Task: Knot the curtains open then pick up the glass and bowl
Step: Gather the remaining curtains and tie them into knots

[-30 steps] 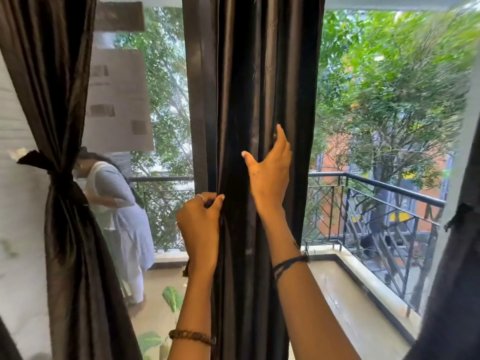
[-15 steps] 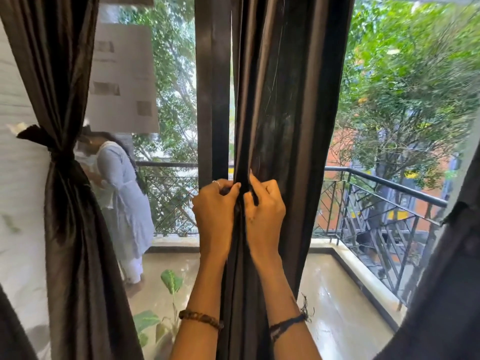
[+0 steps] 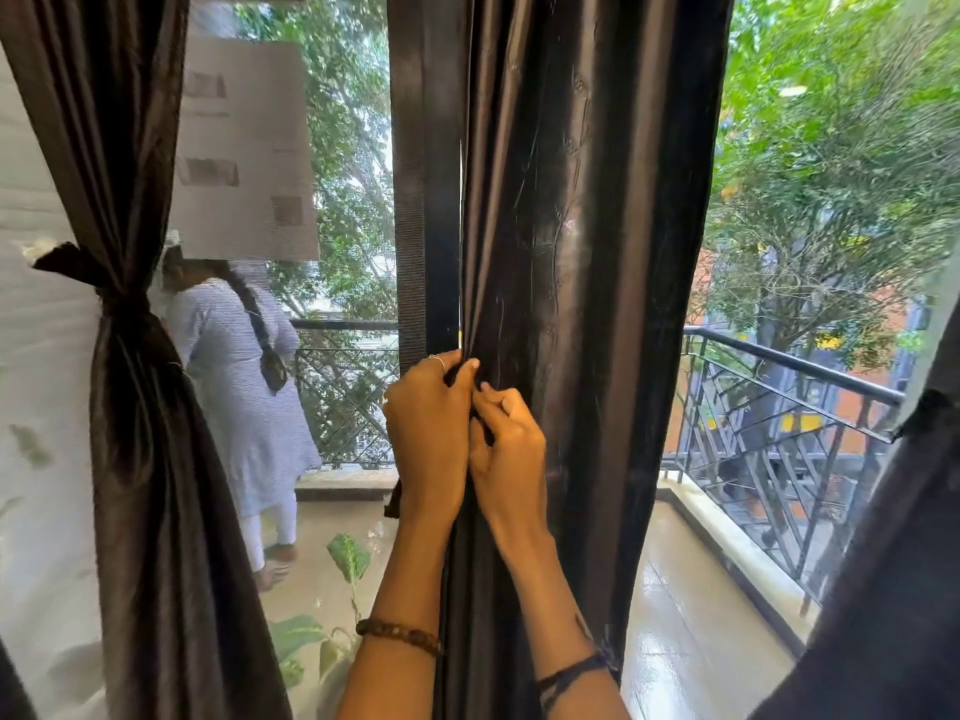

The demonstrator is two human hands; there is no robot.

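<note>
Centre curtain: dark brown, satiny cloth with a dull sheen, hanging in long vertical folds, lightly creased and puckered along a seam. It falls straight in front of the dark door frame, between two glass panes.

Left hand: raised, back toward the viewer, ring on one finger, beaded bracelet at the wrist. Its fingers curl round the curtain's left edge, gathered into a narrow bunch.

Right hand: just beside and slightly below the left, touching it. Its fingers curl into the same gathered edge, thumb tip against the cloth. Dark thread band at the wrist. Both hands clamp the cloth at the level of the balcony railing; the rest of the panel hangs loose to their right.

Left curtain: same cloth, already cinched into a knot at mid-height, flaring below, beside a pale wall.

Right curtain: dark, at the frame's edge, also drawn in; detail unclear.

Open glass shows either side of the centre panel. Beyond: a wet, glossy balcony floor, black metal railing, green trees, a leafy plant, and a person in pale clothing with a long braid, back turned. A pale sheet of paper is on the left pane.
</note>
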